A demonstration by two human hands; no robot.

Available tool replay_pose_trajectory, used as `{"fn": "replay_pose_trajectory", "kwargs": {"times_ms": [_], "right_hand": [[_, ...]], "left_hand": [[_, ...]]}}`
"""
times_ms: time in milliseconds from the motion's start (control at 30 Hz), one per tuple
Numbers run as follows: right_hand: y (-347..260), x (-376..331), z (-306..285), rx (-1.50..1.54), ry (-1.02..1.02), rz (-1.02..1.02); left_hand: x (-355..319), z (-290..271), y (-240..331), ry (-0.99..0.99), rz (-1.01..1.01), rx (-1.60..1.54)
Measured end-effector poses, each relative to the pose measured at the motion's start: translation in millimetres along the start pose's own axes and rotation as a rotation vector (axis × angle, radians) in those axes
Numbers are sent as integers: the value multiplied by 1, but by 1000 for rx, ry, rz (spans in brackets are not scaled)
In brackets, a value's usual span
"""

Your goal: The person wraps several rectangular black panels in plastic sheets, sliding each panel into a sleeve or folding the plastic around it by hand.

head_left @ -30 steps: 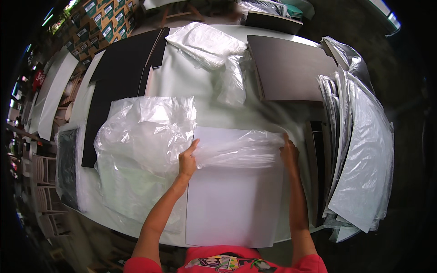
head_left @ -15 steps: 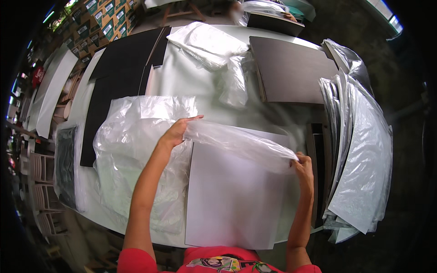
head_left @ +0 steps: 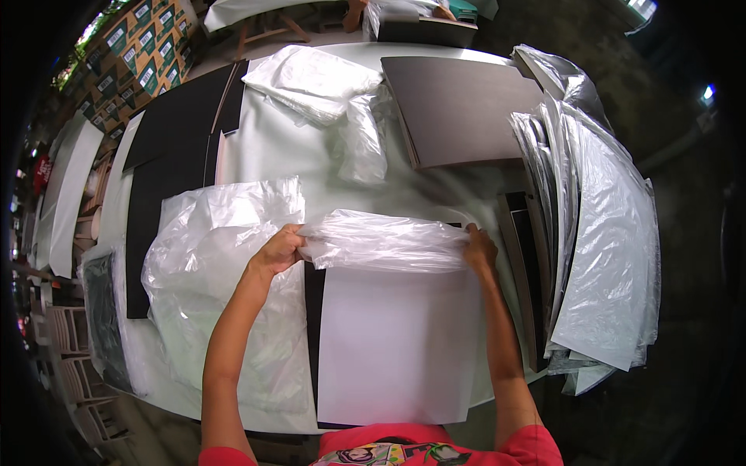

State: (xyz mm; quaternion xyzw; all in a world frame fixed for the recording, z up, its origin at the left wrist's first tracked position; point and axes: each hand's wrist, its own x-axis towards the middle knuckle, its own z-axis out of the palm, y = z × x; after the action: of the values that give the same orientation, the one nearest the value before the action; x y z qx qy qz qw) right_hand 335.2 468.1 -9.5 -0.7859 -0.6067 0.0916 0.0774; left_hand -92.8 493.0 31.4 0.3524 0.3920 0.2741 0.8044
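Observation:
A clear plastic bag [head_left: 385,242] is stretched in gathered folds between my two hands, across the far end of a white sheet [head_left: 396,342]. My left hand [head_left: 281,248] is closed on the bag's left end. On the other side, my right hand [head_left: 480,248] pinches its right end, with the fingertips partly hidden. The white sheet lies flat in front of me, and a dark board [head_left: 313,334] shows along its left edge. Whether the sheet's far edge is inside the bag I cannot tell.
Flattened clear plastic bags [head_left: 233,303] lie left of the sheet, beside black boards [head_left: 175,124]. More folded plastic [head_left: 315,81] is farther back. Grey-brown boards [head_left: 466,109] sit at the far right, near a stack of plastic-wrapped sheets [head_left: 602,256]. Another person's hand [head_left: 353,14] shows at the top.
The bag went from a slanting, twisted strip to a level, bunched band over the sheet's far end. My right hand moved farther away from me. A dark edge now shows beside the sheet.

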Motion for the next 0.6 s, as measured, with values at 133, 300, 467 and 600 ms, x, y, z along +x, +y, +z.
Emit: {"fn": "replay_pose_trajectory", "kwargs": {"times_ms": [133,300,467,600], "right_hand": [[-7,-7,-34,-4,242,-176],[-29,-40,-102,125,282,-240],[-6,-64,-96,125,382,-202],[25,-79,-96,392,145,7]], "left_hand": [[23,-7,-11,128,68,59],[43,-1,-1,125,131,-121],[55,18,3,89,164,-40],[57,28,5,17,94,-86]]}}
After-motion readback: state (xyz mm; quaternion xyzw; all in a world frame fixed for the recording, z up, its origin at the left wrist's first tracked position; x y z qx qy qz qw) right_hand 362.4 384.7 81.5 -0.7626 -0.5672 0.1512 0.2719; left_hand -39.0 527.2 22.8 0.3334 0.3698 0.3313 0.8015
